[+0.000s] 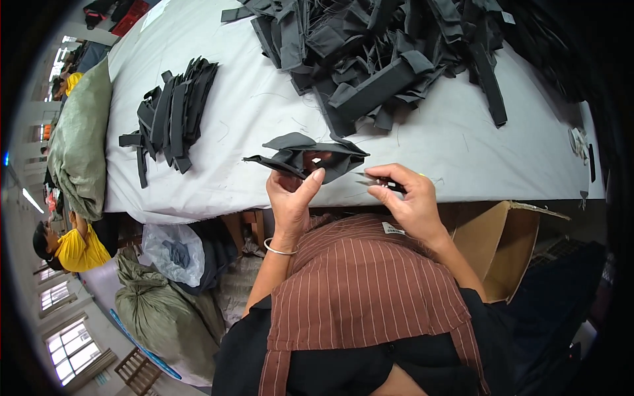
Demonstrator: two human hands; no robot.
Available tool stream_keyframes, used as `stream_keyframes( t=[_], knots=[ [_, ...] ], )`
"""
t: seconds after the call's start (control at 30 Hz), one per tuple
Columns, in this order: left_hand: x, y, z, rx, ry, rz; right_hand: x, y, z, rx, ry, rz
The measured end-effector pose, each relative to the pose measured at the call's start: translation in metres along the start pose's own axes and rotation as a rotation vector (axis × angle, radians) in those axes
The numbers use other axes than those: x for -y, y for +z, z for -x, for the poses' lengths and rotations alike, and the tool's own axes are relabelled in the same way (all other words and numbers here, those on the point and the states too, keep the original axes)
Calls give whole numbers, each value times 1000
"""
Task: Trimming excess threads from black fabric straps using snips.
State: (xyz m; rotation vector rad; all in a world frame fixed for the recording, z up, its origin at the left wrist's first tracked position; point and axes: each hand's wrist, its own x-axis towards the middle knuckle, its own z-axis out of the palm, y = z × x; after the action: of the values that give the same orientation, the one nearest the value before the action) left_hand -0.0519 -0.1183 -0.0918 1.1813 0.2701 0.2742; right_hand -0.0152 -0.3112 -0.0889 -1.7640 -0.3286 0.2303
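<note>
My left hand [290, 201] grips a dark grey sewn fabric piece [290, 142] over the table's near edge, thumb on top. The piece is folded open into a loop, with a gap showing through its middle. Just right of it, my right hand [406, 198] is closed around small thread snips [389, 183], their pointed blades toward the cloth but apart from it. Beyond my hands lies a large jumbled heap of similar dark fabric pieces [376, 86]. A smaller, neater stack of such strips [175, 119] rests to the left.
The table has a white cover [244, 99] with loose threads on it. A pale green sack [82, 138] leans at the left edge. Below stand another sack [155, 310] and a clear plastic bag [173, 254]. A cardboard box [492, 247] is at right. A person in yellow [79, 251] is far left.
</note>
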Motion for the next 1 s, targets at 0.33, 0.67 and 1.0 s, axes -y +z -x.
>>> stream_keyframes(
  t=[0.33, 0.67, 1.0],
  knots=[
    [5, 3, 2, 2, 28, -39, -1, 15, -1, -187, -138, 283],
    [11, 2, 5, 20, 10, -66, 2, 19, -3, -215, -226, 432],
    [11, 0, 6, 38, -9, -81, 7, 18, -2, -149, -78, 354]
  ],
)
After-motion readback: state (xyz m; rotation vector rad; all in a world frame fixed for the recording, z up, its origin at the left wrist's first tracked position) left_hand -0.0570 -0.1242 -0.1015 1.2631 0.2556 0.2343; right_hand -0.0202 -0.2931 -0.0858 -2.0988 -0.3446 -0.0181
